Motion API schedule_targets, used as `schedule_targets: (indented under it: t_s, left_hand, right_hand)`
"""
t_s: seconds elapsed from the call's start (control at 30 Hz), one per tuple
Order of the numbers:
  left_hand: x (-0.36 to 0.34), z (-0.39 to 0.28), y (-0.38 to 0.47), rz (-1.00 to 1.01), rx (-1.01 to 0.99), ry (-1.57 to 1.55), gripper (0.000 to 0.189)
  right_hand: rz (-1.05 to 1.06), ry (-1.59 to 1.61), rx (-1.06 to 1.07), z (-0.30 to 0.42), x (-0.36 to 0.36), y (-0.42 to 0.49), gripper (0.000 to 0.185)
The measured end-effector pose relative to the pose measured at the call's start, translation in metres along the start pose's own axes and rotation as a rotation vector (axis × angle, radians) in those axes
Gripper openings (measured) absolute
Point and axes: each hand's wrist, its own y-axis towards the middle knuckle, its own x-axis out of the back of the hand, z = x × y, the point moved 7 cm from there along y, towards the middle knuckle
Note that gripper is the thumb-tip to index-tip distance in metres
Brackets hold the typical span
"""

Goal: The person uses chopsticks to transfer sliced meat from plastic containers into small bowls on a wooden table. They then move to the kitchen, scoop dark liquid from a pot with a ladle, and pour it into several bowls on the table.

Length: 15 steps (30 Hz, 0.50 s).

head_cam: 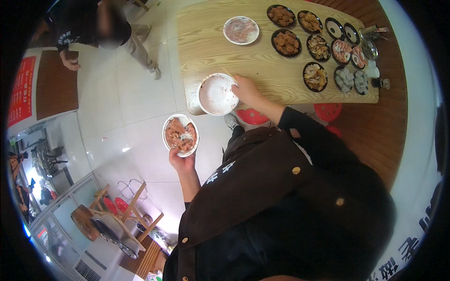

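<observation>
My left hand (pixel 182 161) grips the rim of a white bowl of raw, reddish meat (pixel 181 135), held out over the floor. My right hand (pixel 244 89) holds the right rim of a larger white bowl (pixel 218 95), smeared inside and nearly bare, at the near left corner of the wooden table (pixel 211 49). A pair of thin wooden chopsticks (pixel 227 73) shows by that hand. Further back on the table lies a white dish of pinkish meat (pixel 241 30), seemingly under clear film.
Several black plates of food (pixel 286 43) fill the table's right part, with a glass jar (pixel 381 83) at its end. Red stools (pixel 253 116) stand beneath the near edge. Another person (pixel 88 24) is at the upper left; folded wooden furniture (pixel 133 207) lies at the lower left.
</observation>
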Motion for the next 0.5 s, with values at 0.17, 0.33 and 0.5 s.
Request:
schedule_targets:
  t_s: [0.17,0.33,0.5]
  left_hand:
    - [-0.002,-0.028,0.029,0.016,0.025,0.047,0.071]
    - [-0.03,-0.024,0.051,0.045,0.068,0.094,0.069]
    - [-0.073,0.035,0.081,0.188,0.141,0.111,0.068]
  right_hand:
    - [0.174,0.023,-0.273,-0.035,-0.067,-0.004,0.041]
    - [0.108,0.589,-0.544,-0.076,-0.104,0.024,0.044]
    - [0.115,0.229,-0.452,-0.088,-0.04,0.061,0.042]
